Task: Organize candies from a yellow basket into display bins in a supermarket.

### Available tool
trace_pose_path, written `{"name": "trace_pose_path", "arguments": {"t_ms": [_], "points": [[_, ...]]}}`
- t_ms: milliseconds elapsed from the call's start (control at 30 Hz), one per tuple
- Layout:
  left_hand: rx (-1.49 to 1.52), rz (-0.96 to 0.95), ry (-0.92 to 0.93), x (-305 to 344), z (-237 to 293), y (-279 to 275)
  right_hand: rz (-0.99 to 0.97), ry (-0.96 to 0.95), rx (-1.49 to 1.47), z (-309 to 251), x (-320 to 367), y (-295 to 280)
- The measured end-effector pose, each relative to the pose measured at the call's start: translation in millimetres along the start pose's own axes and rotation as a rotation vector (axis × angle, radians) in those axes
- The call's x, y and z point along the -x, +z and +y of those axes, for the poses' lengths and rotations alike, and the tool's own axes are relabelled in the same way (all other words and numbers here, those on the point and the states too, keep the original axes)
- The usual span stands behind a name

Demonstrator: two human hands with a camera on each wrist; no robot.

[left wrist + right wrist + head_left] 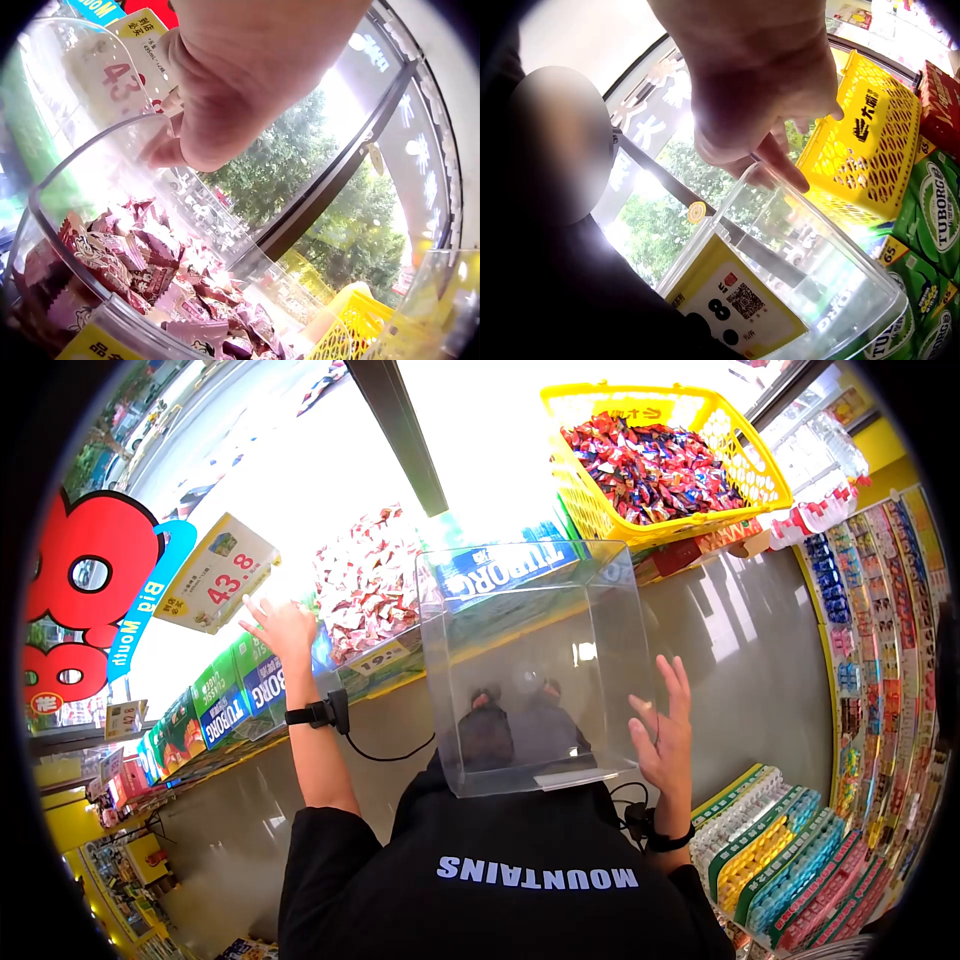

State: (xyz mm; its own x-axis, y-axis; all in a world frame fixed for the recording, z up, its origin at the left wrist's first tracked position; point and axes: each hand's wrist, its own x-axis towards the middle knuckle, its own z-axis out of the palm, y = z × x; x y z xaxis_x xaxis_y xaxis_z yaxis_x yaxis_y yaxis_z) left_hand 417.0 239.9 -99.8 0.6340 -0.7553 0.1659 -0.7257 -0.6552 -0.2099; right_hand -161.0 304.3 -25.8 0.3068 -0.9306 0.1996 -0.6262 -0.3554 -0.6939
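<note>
In the head view a transparent plastic bin (535, 680) is in front of my torso, with the floor and my feet showing through it. My right hand (665, 730) is just right of it, fingers raised and apart. In the right wrist view the fingers (787, 161) overlap the bin's upper corner, and a yellow and white price card (739, 300) is on its front. My left hand (283, 630) is extended beside a heap of pink-wrapped candies (368, 585). These candies (180, 292) fill another transparent bin (56, 191) in the left wrist view, where the left fingertips are near its rim.
A yellow basket (690, 525) of red and blue wrapped sweets stands at upper right. Tuborg beer cartons (515, 570) line the window-side display. A 43.8 price sign (220, 573) stands beyond my left hand. Shelves of packaged goods (885, 660) and stacked colourful packs (785, 850) are on the right.
</note>
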Motion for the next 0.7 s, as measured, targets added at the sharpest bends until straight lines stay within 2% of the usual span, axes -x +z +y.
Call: {"name": "trace_pose_path", "arguments": {"t_ms": [167, 267, 367, 467, 567, 667, 700], "points": [[0.023, -0.027, -0.034, -4, -2, 1, -0.015, 0.015, 0.003, 0, -7, 2], [0.013, 0.046, 0.002, -1, 0, 5, 0.016, 0.05, -0.031, 4, -5, 2], [-0.059, 0.377, 0.034, -10, -8, 50, 0.08, 0.125, -0.108, 12, 1, 1], [0.163, 0.428, 0.171, 10, 31, 12, 0.121, 0.161, -0.163, 18, 1, 1], [0.568, 0.18, 0.389, 55, 80, -46, 0.079, 0.12, -0.1, 20, -7, -3], [0.89, -0.017, 0.562, 84, 98, -74, 0.048, 0.08, -0.078, 28, -16, -2], [0.909, -0.035, 0.586, 91, 102, -83, 0.042, 0.071, -0.086, 31, -17, -1]]}}
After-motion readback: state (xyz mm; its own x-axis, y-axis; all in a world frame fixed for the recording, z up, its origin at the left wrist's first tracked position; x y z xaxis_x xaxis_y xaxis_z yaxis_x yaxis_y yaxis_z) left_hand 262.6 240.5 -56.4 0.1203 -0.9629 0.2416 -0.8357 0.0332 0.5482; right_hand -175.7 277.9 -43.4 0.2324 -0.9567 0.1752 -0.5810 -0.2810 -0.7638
